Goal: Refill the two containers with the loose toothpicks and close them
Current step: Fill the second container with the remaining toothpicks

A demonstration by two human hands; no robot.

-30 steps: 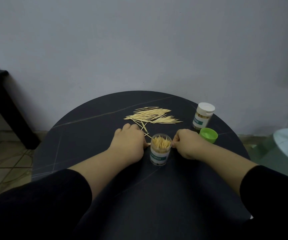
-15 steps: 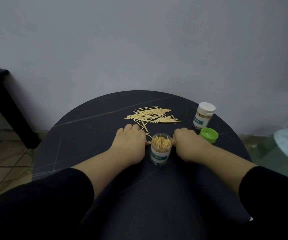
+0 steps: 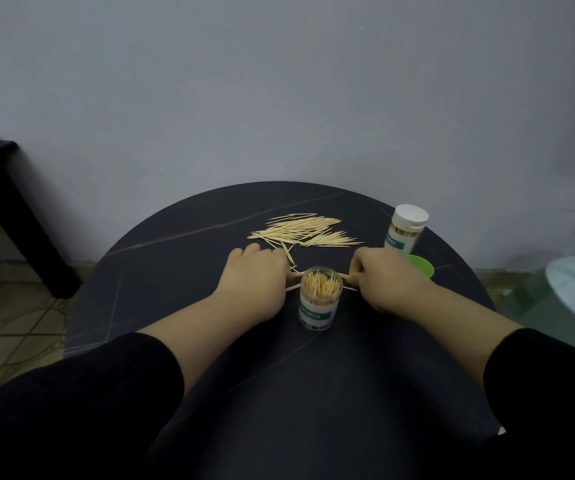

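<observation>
On the round table point(image 3: 175, 306), your left hand point(image 3: 255, 289) and right hand point(image 3: 388, 280) are pinching a few toothpicks point(image 3: 294, 280) shut-fingered beside the open container point(image 3: 320, 297); the loose pile point(image 3: 303, 230) is lying farther off, the capped container point(image 3: 405, 228) far right.

Black sleeves point(image 3: 113, 386), bare forearms, bare hands

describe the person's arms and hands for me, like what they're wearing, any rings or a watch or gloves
Both arms wear plain black long sleeves, the left sleeve and right sleeve pushed up so the forearms are bare. The left hand and right hand are bare too: no gloves, and no watch, bracelet or ring shows on the sides facing the camera. The sleeves show no logo or pattern.
</observation>
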